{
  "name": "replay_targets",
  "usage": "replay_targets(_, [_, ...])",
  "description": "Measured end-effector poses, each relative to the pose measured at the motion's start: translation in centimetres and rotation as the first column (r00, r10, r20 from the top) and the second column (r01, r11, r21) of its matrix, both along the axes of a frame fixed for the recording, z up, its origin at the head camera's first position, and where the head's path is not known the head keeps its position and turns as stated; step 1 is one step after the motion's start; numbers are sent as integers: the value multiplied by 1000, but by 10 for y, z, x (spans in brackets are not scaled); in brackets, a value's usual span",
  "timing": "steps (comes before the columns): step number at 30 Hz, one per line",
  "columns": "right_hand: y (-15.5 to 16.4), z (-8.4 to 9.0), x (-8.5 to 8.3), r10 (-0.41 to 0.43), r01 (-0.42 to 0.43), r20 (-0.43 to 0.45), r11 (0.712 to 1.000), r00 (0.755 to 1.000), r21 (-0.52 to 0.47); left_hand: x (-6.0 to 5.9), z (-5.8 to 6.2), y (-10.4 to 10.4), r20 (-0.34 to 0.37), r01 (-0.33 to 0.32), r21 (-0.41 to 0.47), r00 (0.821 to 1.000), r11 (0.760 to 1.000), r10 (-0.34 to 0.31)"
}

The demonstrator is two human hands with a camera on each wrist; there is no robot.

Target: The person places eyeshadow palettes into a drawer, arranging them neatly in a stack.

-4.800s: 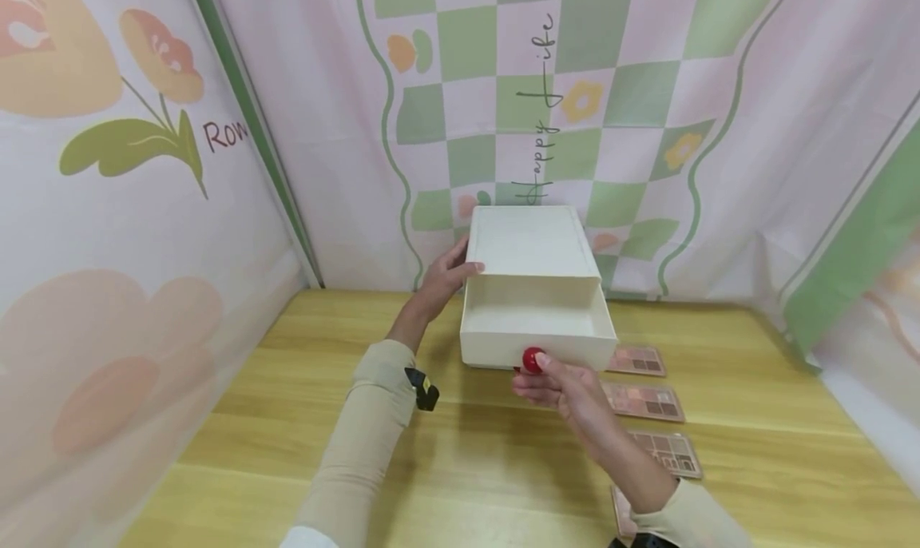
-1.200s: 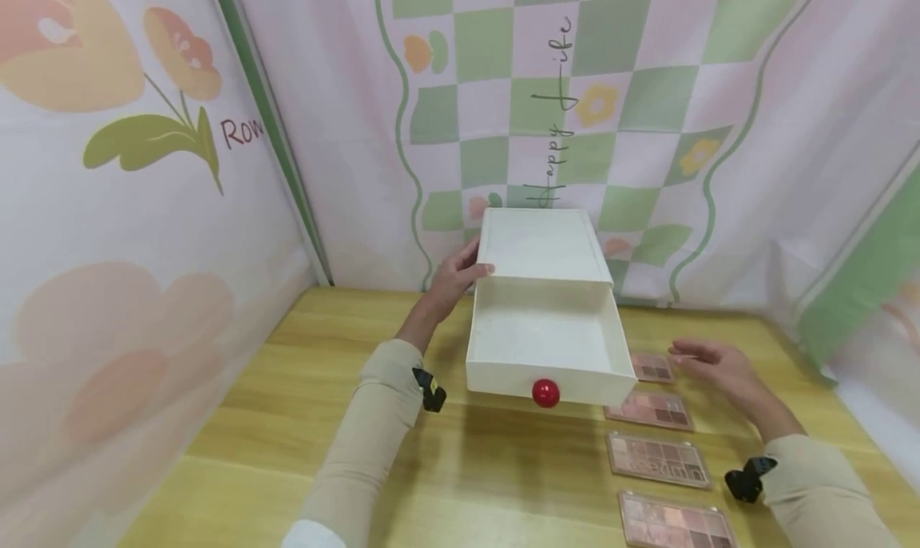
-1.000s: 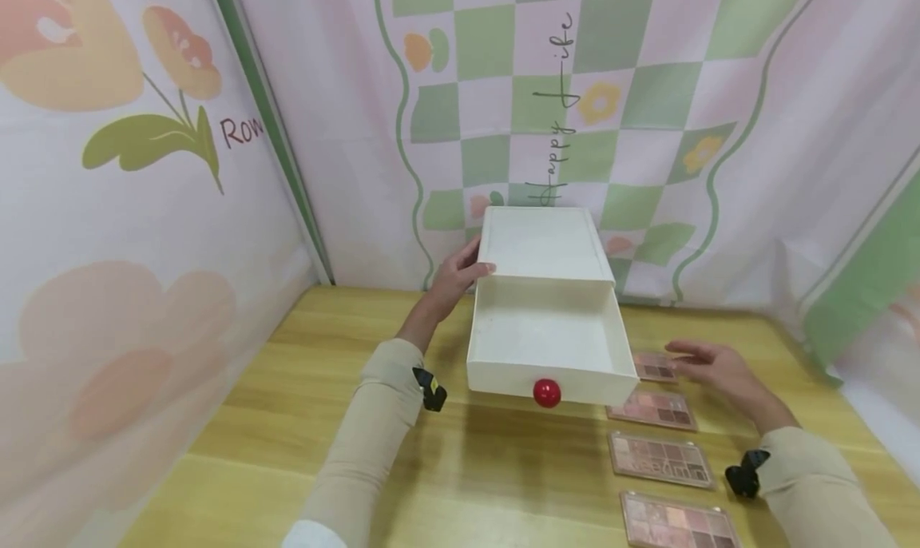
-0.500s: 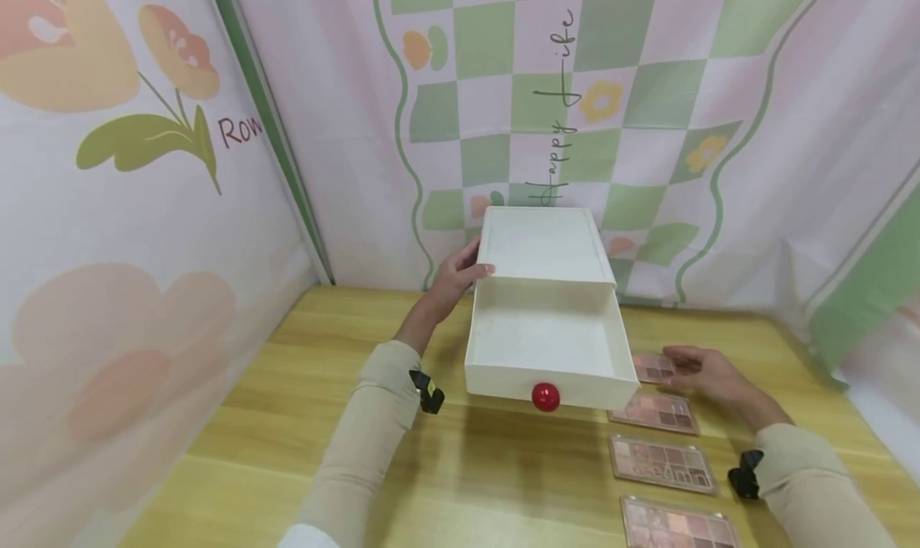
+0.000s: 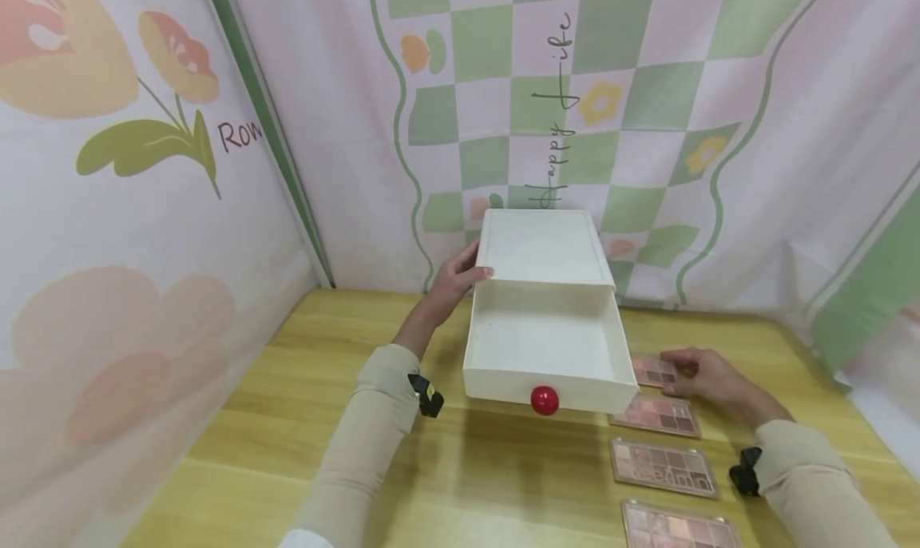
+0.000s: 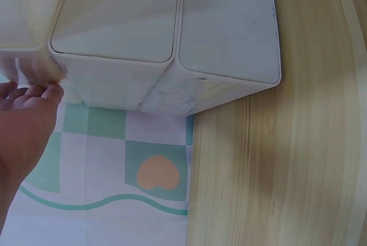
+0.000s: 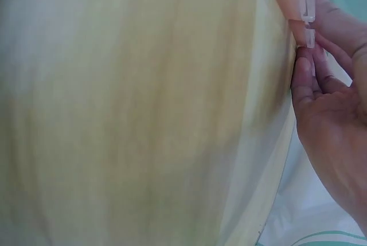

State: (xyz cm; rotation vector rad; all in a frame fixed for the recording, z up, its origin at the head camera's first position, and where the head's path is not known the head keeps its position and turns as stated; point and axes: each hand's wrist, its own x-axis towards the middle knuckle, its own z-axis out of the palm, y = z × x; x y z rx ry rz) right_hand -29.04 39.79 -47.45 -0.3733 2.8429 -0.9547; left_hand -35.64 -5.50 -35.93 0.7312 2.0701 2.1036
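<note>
Now the right hand [image 5: 707, 372] has dropped from hovering above the wooden table [image 5: 503, 484] onto the farthest pink eyeshadow palette [image 5: 652, 370], just right of the white pulled-out drawer with a red knob [image 5: 546, 356], and its fingers pinch the palette's edge. Meanwhile the left hand [image 5: 453, 276] stays curled on the white box casing [image 5: 542, 244], steadying it. A lift into the drawer looks likely.

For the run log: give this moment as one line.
left hand: holds drawer box | drawer: open | right hand: pinches farthest palette
</note>
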Motion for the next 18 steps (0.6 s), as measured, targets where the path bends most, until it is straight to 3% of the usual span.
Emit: replay_targets(18, [2, 0, -1, -57, 57, -20, 998, 998, -3, 0, 0, -1, 2, -8, 1, 1000, 1000, 8])
